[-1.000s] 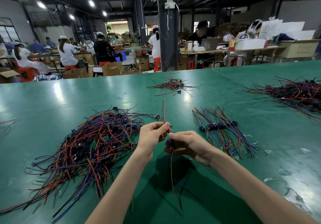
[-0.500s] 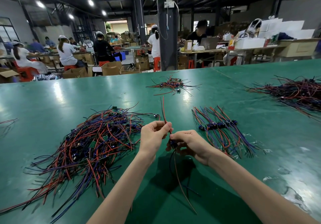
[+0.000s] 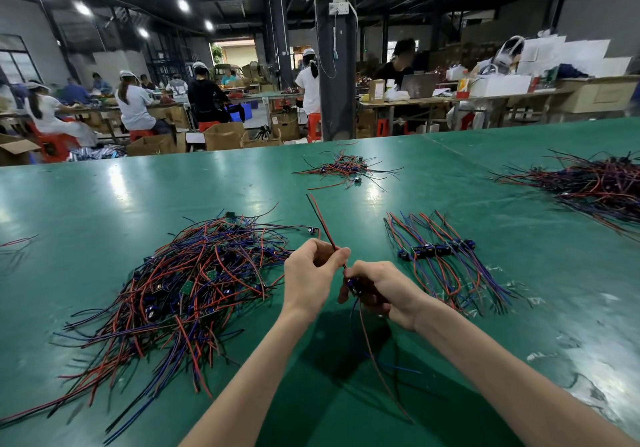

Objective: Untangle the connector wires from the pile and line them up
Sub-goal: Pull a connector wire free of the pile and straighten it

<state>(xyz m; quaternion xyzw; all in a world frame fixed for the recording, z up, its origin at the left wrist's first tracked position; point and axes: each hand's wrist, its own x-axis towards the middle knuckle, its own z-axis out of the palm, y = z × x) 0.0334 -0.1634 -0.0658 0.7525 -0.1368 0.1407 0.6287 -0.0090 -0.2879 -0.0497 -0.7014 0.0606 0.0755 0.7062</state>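
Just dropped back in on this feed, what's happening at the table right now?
A person is sorting wires on the green table. The left hand pinches the red and black leads of one connector wire, while the right hand grips its blue connector, other leads hanging below. The tangled pile lies to the left; a lined-up row lies to the right. A small pile sits farther back, a bigger heap far right.
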